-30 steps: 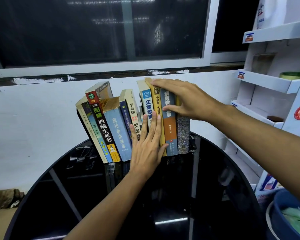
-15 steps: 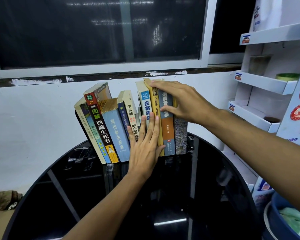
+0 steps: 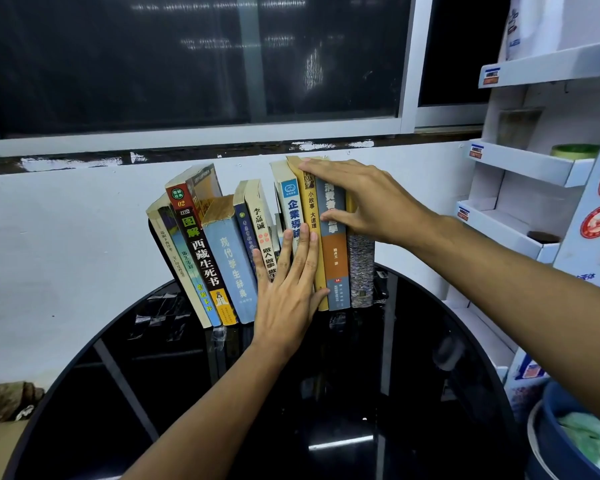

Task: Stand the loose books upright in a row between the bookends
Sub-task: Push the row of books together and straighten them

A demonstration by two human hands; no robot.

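- Flat and open, the left hand (image 3: 286,299) presses its palm on the spines mid-row, gripping nothing; the right hand (image 3: 364,202) drapes open over the tops of the right-end books (image 3: 331,244).
- Leftmost, a black bookend (image 3: 155,233) backs the leaning books (image 3: 201,258) at the table's (image 3: 430,393) far edge.
- Rightward, the patterned book (image 3: 361,271) stands upright; the right bookend is hidden.
- Paperbacks look light and stiff enough, though liable to slide on glossy glass; best taken by spine and top edge.
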